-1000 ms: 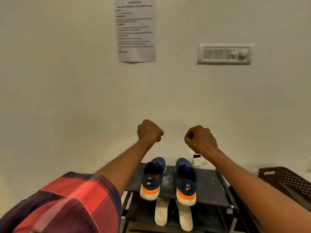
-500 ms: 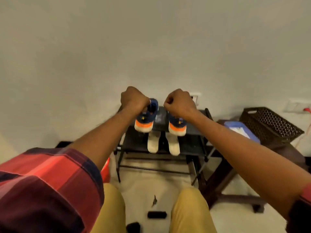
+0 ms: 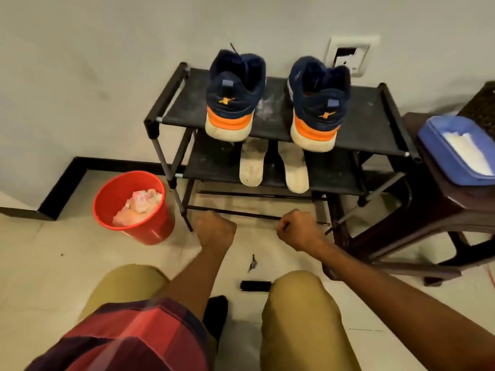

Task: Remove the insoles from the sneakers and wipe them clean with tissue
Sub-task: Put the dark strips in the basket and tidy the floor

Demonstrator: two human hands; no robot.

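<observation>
A pale wall, a light tiled floor and a black two-shelf shoe rack (image 3: pixel 375 108) against the wall make the scene. One second ago both fists were raised high in front of the wall, above the shoes. Now they have come down and the view has tilted down with them. The left hand (image 3: pixel 214 231) and the right hand (image 3: pixel 300 231) hang low over the floor, in front of the rack's bottom bars. The fingers of both are curled into fists and, as far as I can see, hold nothing.

The task's things have not moved. The left sneaker (image 3: pixel 233 95) and the right sneaker (image 3: pixel 318 103) stand on the top shelf, well beyond the fingers, with their heels toward the person. The two insoles (image 3: pixel 251 164) are already out and lie side by side on the lower shelf, just beyond the fingers, and they look soiled.

To the right of the right fingers a blue tray (image 3: pixel 439 151) with white tissue (image 3: pixel 468 151) sits on a brown stool (image 3: pixel 442 210). To the left of the left fingers a red bucket (image 3: pixel 150 228) holds crumpled paper.

I judge that the removal is done and the wiping remains. The lowered hands are now near the insoles.
</observation>
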